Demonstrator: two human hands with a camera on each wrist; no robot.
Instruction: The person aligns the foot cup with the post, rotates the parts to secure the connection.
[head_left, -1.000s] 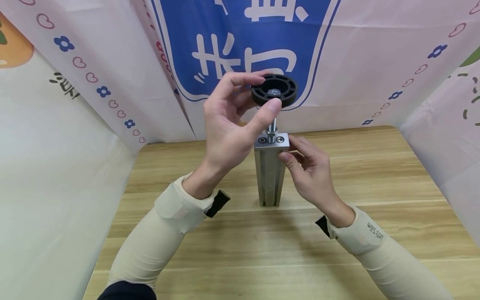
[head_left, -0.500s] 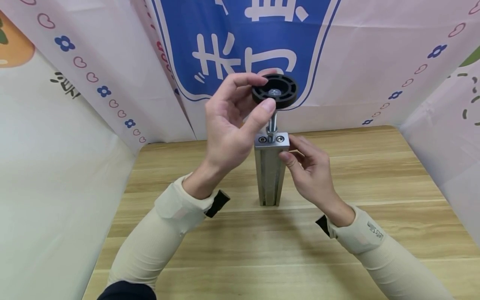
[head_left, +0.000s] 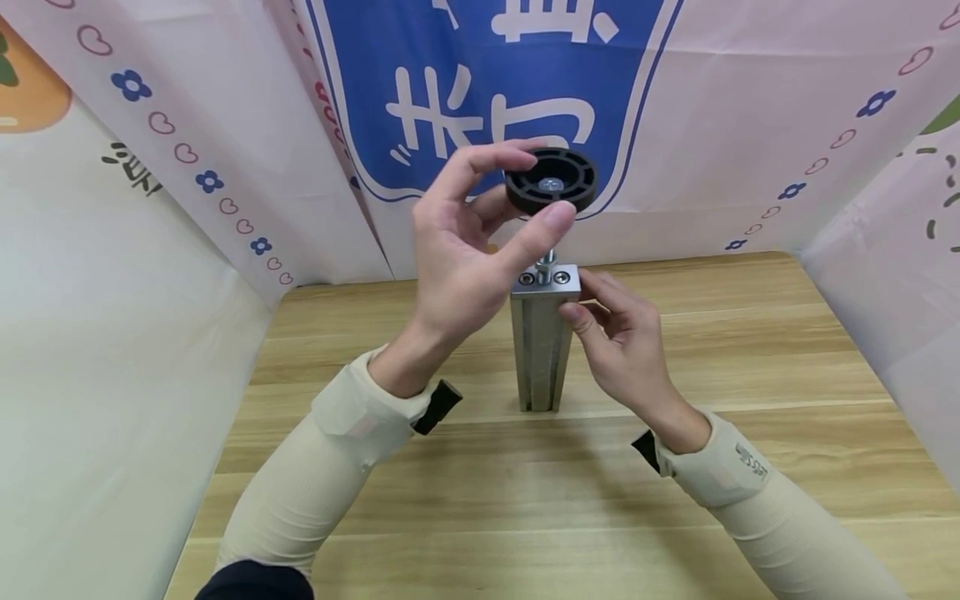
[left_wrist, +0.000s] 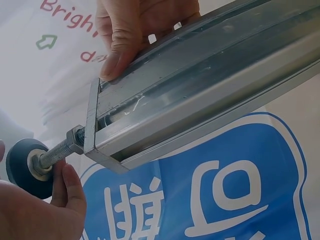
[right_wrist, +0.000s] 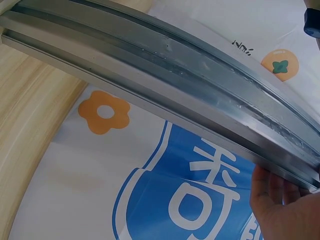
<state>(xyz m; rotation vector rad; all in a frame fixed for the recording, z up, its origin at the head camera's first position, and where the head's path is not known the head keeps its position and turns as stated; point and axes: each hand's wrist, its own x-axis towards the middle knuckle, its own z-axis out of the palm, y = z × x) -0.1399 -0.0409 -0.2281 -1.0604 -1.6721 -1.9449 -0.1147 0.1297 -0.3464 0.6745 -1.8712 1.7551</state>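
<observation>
A black, round leveling foot (head_left: 579,193) tops a threaded rod (left_wrist: 56,153) that rises from the metal end plate (head_left: 545,289) of an upright aluminum profile (head_left: 538,358). My left hand (head_left: 465,250) pinches the foot's rim, thumb at the near side and index finger over the far left. A hex nut (left_wrist: 75,139) sits on the rod close to the plate. Two screws flank the rod on the plate. With thumb and fingers, my right hand (head_left: 626,342) grips the profile's right side just below the plate. The profile stands on the wooden table (head_left: 450,500).
A printed cloth (head_left: 720,133) with a blue sign hangs right behind the table. White cloth walls (head_left: 135,333) close in the left and right sides. Both wrists carry cuffs (head_left: 367,408) with small black parts.
My left thumb shifted left along the foot's rim, then back right, the fingers staying around the foot. The right hand and the profile hold still.
</observation>
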